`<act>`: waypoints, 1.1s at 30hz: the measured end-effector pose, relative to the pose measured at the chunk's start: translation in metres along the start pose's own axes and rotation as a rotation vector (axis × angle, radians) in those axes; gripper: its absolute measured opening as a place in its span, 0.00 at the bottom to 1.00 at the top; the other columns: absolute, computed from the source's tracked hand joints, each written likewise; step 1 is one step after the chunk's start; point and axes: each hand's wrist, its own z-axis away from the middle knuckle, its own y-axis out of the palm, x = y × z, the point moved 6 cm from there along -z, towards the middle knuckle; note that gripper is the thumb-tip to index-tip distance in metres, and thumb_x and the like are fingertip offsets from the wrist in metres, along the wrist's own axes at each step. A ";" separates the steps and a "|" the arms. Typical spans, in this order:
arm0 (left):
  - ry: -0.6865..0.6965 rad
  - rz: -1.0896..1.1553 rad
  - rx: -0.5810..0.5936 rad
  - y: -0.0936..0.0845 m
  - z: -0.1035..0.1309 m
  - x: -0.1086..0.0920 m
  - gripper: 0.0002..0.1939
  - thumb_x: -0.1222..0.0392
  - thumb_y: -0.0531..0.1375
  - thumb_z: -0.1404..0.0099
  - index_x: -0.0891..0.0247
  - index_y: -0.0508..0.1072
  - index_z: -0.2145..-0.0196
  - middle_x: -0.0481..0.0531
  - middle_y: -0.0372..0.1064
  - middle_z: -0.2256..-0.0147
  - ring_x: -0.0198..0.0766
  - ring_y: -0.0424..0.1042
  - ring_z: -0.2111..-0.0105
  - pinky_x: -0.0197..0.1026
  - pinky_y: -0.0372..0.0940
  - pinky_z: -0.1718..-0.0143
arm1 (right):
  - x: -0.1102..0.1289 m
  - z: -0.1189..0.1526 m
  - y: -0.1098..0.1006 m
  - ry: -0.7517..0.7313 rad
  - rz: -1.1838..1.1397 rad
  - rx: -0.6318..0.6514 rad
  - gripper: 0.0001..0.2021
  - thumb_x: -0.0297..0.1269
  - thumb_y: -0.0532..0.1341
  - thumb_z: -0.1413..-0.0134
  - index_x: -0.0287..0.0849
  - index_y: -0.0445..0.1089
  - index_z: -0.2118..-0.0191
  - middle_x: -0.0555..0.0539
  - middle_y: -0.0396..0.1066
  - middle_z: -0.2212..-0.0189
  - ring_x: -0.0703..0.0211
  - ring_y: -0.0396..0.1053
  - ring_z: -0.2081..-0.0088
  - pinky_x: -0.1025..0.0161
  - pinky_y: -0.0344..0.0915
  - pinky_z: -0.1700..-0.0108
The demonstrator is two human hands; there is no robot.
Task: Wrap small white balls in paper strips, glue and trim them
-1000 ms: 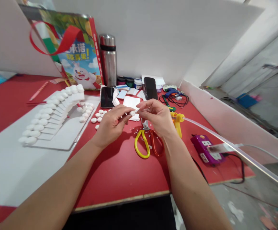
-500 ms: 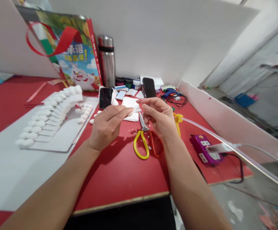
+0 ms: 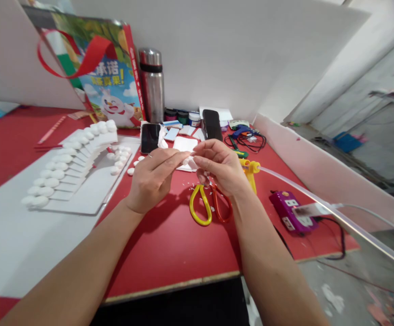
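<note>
My left hand is closed in a pinch on a small white piece, which is largely hidden by the fingers. From the other side, my right hand has its thumb and forefinger on the same piece; its fingertips nearly meet those of the left. Under the right hand lies a pair of scissors with one yellow and one red handle, its blades now covered. White cards lie behind the hands. Several white discs rest beside my left hand.
At left, a curved white stepped structure carries rows of white discs. A yellow glue gun with a long clear stick lies right, near a purple power box. Phones, a steel flask and a printed bag stand behind.
My right hand has moved slightly left and down, bringing its fingertips against the white piece and over the scissor blades. My left hand has stayed nearly still.
</note>
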 end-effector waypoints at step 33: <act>-0.851 0.608 0.054 0.025 0.014 0.033 0.11 0.54 0.67 0.37 0.63 0.83 0.60 0.50 0.74 0.72 0.33 0.67 0.75 0.37 0.63 0.71 | -0.006 0.000 0.004 0.081 0.210 -0.072 0.18 0.48 0.73 0.51 0.41 0.71 0.62 0.53 0.73 0.75 0.66 0.70 0.81 0.69 0.65 0.80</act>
